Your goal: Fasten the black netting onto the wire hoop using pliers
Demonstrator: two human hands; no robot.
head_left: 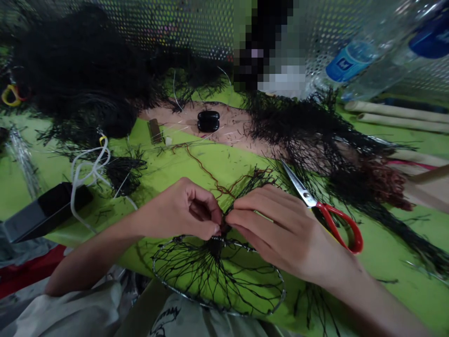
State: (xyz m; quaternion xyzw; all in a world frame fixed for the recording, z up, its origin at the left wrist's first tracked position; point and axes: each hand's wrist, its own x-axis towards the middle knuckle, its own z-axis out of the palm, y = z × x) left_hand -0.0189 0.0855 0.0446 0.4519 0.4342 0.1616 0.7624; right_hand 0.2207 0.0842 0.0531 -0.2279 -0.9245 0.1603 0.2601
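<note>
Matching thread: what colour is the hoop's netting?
The netting is black, shown in the head view.

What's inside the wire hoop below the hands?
Black netting spans the wire hoop, gathered into a bunch at the far rim; green tabletop shows through. Between them, the left hand and right hand hide part of that rim and of the bunch.

Scissors [307,198] are lying right of the net [216,249]; behind it, a case [208,121] is resting between a left heap [82,70] and right heap [298,126], bottles [345,63] sitting behind the latter.
</note>
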